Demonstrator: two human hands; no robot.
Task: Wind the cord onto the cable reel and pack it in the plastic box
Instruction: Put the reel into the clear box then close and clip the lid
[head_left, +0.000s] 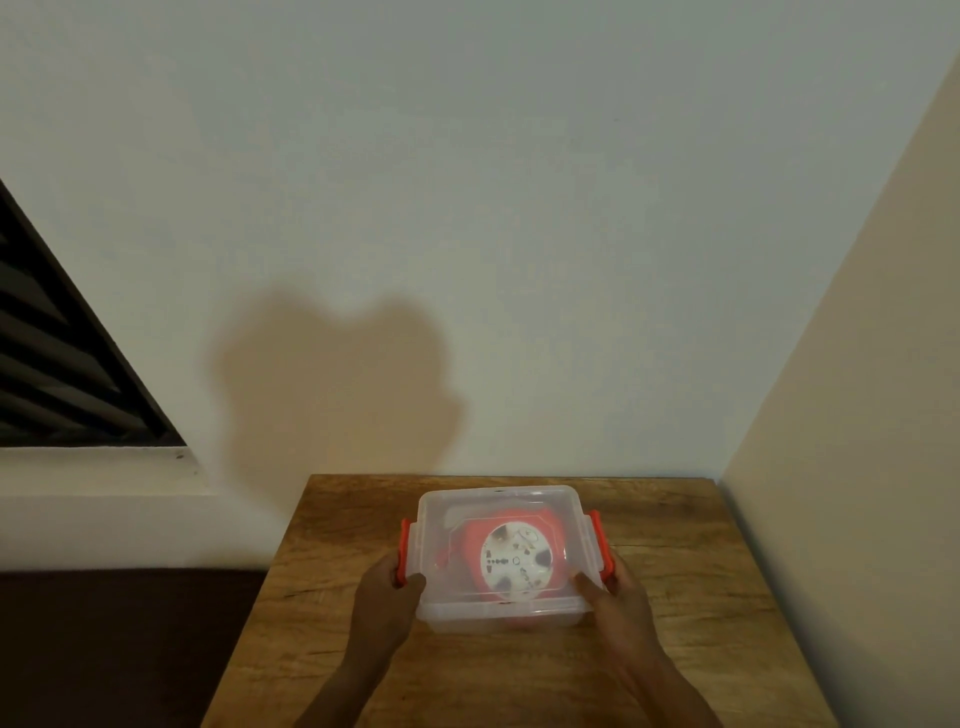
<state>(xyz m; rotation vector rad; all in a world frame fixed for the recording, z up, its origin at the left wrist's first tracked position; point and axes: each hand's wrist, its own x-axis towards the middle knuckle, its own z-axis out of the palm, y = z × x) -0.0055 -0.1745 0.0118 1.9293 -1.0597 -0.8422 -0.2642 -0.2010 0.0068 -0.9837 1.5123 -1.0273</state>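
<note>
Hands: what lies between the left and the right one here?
In the head view, the closed plastic box sits between the left hand and right hand, with the red cable reel inside it.

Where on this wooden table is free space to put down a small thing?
Bare wood lies right of the clear plastic box, up to the beige wall, and in a narrower strip to its left. A thin band lies behind it. In front it is crowded: the left hand and right hand grip the red latches.
</note>
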